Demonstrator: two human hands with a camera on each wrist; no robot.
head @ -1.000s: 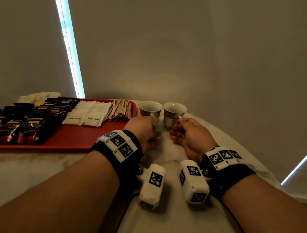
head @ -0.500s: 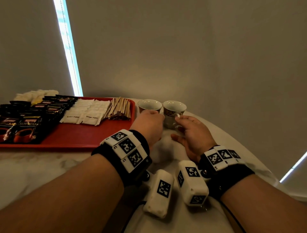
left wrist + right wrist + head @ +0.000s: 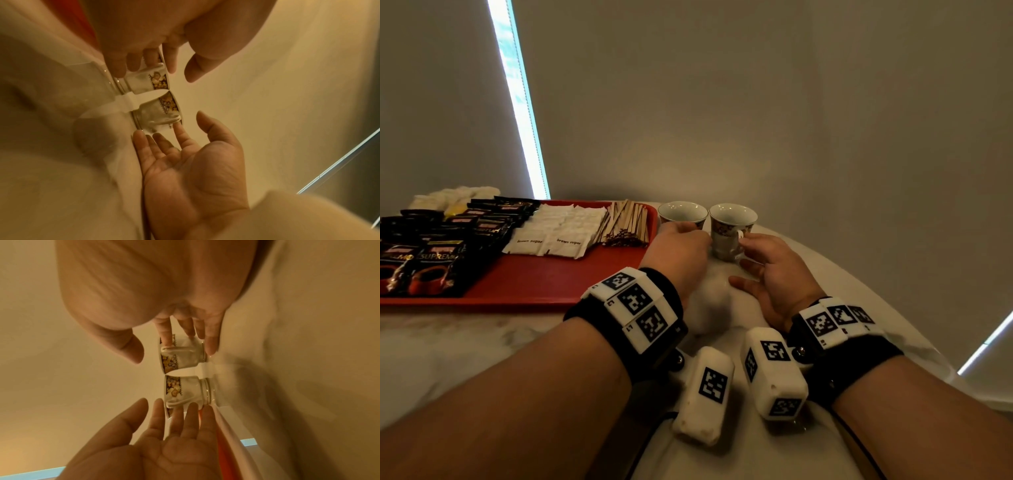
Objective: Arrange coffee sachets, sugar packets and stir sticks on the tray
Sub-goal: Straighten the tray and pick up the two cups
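Sachets, sugar and sticks sit arranged on the tray (image 3: pixel 544 284); both grips, left hand (image 3: pixel 678 253) and right hand (image 3: pixel 774 274), spread-fingered, flank two cups (image 3: pixel 732 226) on the desk (image 3: pixel 722 455), so seizing them looks next.

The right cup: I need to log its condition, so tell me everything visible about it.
The right cup is a small white, glossy cup, seemingly porcelain, with a flared rim, a floral band under the rim, a thin line around the foot and a looped handle facing the right hand. It stands upright and looks empty, on the white table right of the tray, beside the left cup; whether their rims touch is unclear. The right hand's straight fingers touch it by the handle.
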